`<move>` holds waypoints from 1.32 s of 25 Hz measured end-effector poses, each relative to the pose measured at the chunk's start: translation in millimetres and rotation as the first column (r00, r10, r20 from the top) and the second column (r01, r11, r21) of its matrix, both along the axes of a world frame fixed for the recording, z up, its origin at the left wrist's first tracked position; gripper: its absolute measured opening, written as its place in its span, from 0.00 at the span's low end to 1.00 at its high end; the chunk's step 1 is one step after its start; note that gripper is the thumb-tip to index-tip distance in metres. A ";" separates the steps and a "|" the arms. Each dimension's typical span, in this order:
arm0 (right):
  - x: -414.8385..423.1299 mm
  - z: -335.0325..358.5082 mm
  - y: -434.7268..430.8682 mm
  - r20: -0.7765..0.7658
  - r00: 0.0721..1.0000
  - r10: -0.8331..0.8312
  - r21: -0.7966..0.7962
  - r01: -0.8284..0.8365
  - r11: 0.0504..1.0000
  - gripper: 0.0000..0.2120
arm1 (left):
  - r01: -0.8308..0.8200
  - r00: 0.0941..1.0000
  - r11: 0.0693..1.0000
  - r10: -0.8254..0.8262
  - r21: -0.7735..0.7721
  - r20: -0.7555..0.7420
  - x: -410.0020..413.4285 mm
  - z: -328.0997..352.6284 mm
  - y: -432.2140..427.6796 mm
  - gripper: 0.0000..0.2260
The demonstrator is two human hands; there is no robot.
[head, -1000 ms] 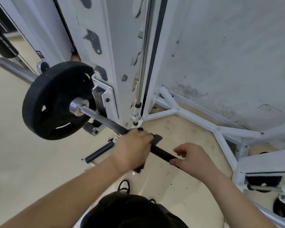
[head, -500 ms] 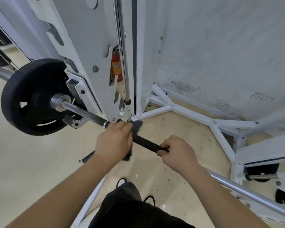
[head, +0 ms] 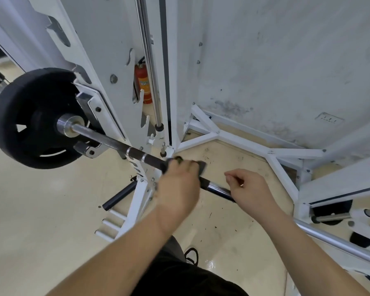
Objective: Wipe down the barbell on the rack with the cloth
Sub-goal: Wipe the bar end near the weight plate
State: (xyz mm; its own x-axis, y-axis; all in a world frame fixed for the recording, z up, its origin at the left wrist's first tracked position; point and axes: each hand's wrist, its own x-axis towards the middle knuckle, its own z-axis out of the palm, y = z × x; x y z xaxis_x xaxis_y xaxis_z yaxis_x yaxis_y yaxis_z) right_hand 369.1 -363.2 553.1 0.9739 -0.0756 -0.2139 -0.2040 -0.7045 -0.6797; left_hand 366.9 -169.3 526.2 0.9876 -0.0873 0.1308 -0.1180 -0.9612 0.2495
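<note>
Loosened since before, the right hand (head: 249, 189) half-opens over the bar (head: 107, 140); left hand (head: 176, 184) clamps cloth (head: 201, 166) around it. Unsteadied, the bar may roll.

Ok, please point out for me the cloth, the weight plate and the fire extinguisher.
cloth (head: 201, 166), head view, dark corner beside the left hand
weight plate (head: 15, 116), head view, left part of its black face
fire extinguisher (head: 143, 82), head view, red body

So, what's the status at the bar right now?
Left hand gripping dark cloth around barbell. Right hand loose over the bar, fingers open. Nothing blocking the bar toward the plate.
</note>
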 end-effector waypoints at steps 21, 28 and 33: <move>74.2 16.0 164.8 -0.039 0.901 0.431 -0.002 -0.432 0.902 0.07 | -0.735 0.540 0.047 0.644 -0.677 -0.542 -1.2 -18.0 168.8 0.08; 106.9 5.8 228.0 -0.143 0.880 0.452 -0.189 -0.473 0.861 0.09 | -0.680 0.563 -0.273 0.399 -0.680 -0.724 42.7 -14.6 134.9 0.15; 108.9 6.6 227.8 -0.217 0.859 0.463 -0.223 -0.506 0.834 0.09 | -0.637 0.628 -0.442 0.178 -0.631 -0.758 45.4 -35.0 175.6 0.12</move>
State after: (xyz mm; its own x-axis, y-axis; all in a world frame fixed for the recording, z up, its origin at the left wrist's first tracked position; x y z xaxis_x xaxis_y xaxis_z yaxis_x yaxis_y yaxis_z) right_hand 478.0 -135.4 559.7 0.8584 0.3236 -0.3981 0.1279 -0.8865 -0.4448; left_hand 412.3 6.3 491.3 0.6168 0.3289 -0.7151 0.4267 0.6236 0.6549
